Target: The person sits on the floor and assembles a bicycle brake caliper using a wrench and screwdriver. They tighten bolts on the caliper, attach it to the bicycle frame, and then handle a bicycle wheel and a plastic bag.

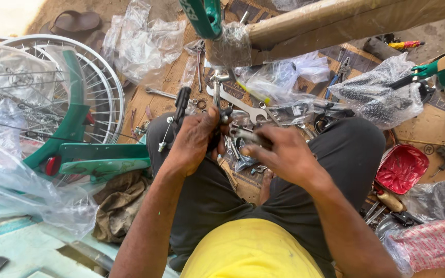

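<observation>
My left hand [194,141] grips a black bicycle brake part [181,105] with a thin metal rod hanging from it, held over my lap. My right hand [279,154] is closed on a small metal tool or part [248,135] whose tip points toward the left hand. Both hands meet above my dark trousers [336,154]. A silver spanner [238,103] lies on the floor just beyond them, among washers and small metal pieces.
A spoked wheel [106,87] with green mudguards [99,162] lies at left. A wrapped bicycle frame tube [336,20] crosses the top. Plastic bags [145,41], a red reflector [401,168], pliers [336,77] and loose tools surround me.
</observation>
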